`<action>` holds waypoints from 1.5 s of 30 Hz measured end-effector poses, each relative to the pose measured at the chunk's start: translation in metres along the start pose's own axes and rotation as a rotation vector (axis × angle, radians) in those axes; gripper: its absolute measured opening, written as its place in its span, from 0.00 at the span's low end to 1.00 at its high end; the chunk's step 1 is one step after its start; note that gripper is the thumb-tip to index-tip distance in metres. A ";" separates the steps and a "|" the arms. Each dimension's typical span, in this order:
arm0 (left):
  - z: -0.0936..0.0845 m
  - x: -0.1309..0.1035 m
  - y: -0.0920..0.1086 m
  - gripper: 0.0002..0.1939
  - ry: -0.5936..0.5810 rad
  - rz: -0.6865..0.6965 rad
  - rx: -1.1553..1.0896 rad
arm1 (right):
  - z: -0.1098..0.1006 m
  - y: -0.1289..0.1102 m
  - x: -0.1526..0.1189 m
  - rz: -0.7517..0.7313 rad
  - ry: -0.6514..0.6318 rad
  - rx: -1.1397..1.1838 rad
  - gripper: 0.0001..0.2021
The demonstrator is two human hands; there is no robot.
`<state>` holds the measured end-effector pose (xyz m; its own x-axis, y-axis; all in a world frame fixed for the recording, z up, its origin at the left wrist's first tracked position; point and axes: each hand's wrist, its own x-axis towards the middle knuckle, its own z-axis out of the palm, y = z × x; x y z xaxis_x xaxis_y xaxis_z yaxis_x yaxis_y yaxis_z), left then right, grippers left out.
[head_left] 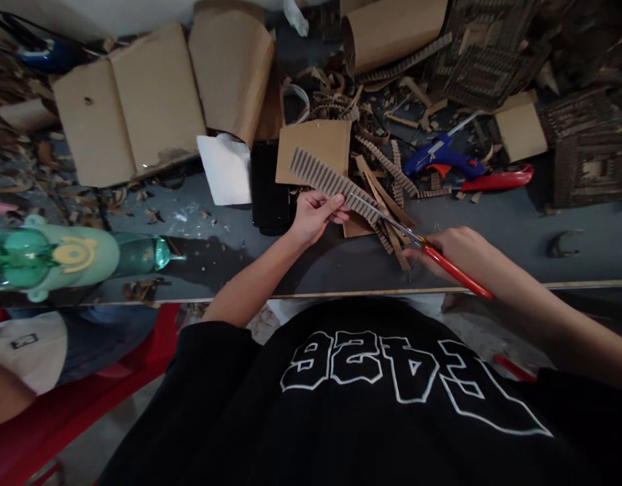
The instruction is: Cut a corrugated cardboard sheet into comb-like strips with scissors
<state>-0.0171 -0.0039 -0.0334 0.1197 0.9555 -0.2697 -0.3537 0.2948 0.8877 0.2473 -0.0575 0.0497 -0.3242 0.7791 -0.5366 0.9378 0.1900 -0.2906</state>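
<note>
My left hand (315, 213) pinches a piece of corrugated cardboard (325, 177) with its ribbed side up, held just above the grey table (493, 223). My right hand (460, 251) grips red-handled scissors (432, 255). Their metal blades reach left and meet the cardboard's lower right edge. A heap of narrow corrugated strips (386, 216) lies on the table right under the blades.
A blue glue gun (441, 156) and a red tool (498, 179) lie at the right. Flat cardboard sheets (131, 101), a black box (268, 185) and white paper (224, 169) sit behind. A green bottle (63, 258) lies left. Woven cardboard pieces (584, 145) fill the far right.
</note>
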 end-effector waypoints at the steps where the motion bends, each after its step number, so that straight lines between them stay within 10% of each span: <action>1: 0.001 -0.001 0.000 0.31 -0.008 -0.006 0.002 | 0.000 -0.001 0.000 0.010 -0.015 0.003 0.32; 19: -0.006 -0.003 0.000 0.30 -0.264 -0.087 0.049 | -0.019 -0.009 0.001 -0.063 -0.094 -0.058 0.35; 45: 0.004 -0.014 0.001 0.28 -0.311 -0.140 -0.005 | -0.006 -0.020 0.003 0.015 -0.071 -0.055 0.35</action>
<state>-0.0153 -0.0164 -0.0268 0.4440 0.8572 -0.2611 -0.3184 0.4233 0.8482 0.2286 -0.0553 0.0589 -0.3157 0.7384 -0.5959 0.9476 0.2125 -0.2387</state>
